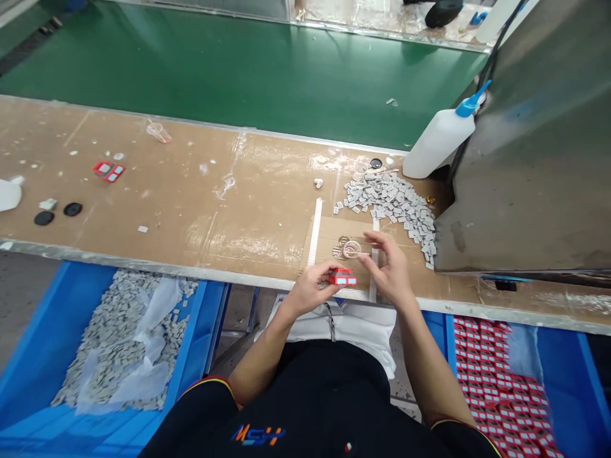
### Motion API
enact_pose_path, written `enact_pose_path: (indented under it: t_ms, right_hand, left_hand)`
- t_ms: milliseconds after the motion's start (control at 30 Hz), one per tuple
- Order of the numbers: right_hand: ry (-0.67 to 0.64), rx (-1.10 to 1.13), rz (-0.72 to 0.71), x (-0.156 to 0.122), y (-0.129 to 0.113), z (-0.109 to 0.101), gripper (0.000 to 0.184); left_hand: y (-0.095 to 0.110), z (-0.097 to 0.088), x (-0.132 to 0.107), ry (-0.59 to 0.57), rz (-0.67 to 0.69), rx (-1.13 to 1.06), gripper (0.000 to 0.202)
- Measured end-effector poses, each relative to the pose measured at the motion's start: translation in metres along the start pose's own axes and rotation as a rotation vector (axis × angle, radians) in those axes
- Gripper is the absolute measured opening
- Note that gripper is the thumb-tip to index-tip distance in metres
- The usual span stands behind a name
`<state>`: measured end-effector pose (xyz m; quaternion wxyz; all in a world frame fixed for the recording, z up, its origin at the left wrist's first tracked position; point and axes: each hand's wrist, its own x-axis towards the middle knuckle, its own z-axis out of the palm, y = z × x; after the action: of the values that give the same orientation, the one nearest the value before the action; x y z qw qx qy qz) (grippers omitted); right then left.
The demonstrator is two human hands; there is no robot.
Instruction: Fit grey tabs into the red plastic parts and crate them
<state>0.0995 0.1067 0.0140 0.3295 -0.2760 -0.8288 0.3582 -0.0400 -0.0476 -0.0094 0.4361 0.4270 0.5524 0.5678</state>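
Note:
My left hand (312, 289) is closed around a small red toy vehicle part (342, 277) with pale windows, held just above the front of the work surface. Beside it, my right hand (389, 264) has its thumb and fingers apart, near a small clear plastic cup (352, 249). A thin stick leans in this cup, its end close to my right thumb; I see no grip on it. The cup stands on a cardboard sheet (334, 228) between two white tape strips. Beyond my right hand lies a loose heap of small grey rectangular pieces (396, 200).
At the back right, a white squeeze bottle (439, 143) with a blue nozzle leans by a metal housing (529, 146). A green conveyor belt (238, 70) runs behind. Blue bins hold grey pieces (128, 343) at left and red parts (501, 388) at right. Another red part (109, 170) lies far left.

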Motion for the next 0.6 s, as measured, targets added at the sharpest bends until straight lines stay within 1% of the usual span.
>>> enact_pose_path:
  t_ms: [33, 100, 133, 167, 233, 300, 333, 433, 533, 600]
  right_hand:
    - [0.024, -0.027, 0.022, 0.008, 0.007, -0.003, 0.022]
    - [0.081, -0.128, 0.077, 0.027, 0.024, -0.009, 0.019]
    - [0.080, -0.190, 0.094, 0.037, 0.033, -0.011, 0.017]
    - [0.052, -0.247, 0.098, 0.047, 0.041, -0.013, 0.015]
    - [-0.042, -0.330, 0.077, 0.064, 0.053, -0.015, 0.012]
    - [-0.120, -0.385, 0.050, 0.074, 0.058, -0.016, 0.011]
    - [-0.138, -0.402, 0.044, 0.077, 0.059, -0.017, 0.013]
    - [-0.144, -0.394, 0.031, 0.075, 0.054, -0.027, 0.016]
    - [-0.056, -0.353, 0.021, 0.060, 0.044, -0.041, 0.017]
    - [-0.005, -0.321, 0.055, 0.043, 0.036, -0.049, 0.017]
  left_hand:
    - [0.000, 0.000, 0.000, -0.008, 0.000, -0.012, 0.021]
    - [0.001, -0.001, 0.000, -0.023, 0.001, -0.028, 0.021]
    - [0.001, -0.001, 0.000, -0.027, 0.001, -0.031, 0.021]
    - [0.001, -0.001, 0.000, -0.028, 0.000, -0.031, 0.021]
    - [0.000, -0.001, 0.000, -0.024, -0.001, -0.025, 0.022]
    - [0.000, -0.001, -0.001, -0.023, 0.003, -0.019, 0.022]
    - [-0.001, -0.002, -0.001, -0.026, 0.009, -0.020, 0.022]
    - [-0.001, -0.002, 0.000, -0.033, 0.034, -0.029, 0.022]
    - [-0.001, -0.003, 0.000, -0.032, 0.048, -0.039, 0.022]
    - [-0.003, -0.003, 0.000, -0.037, 0.040, -0.051, 0.023]
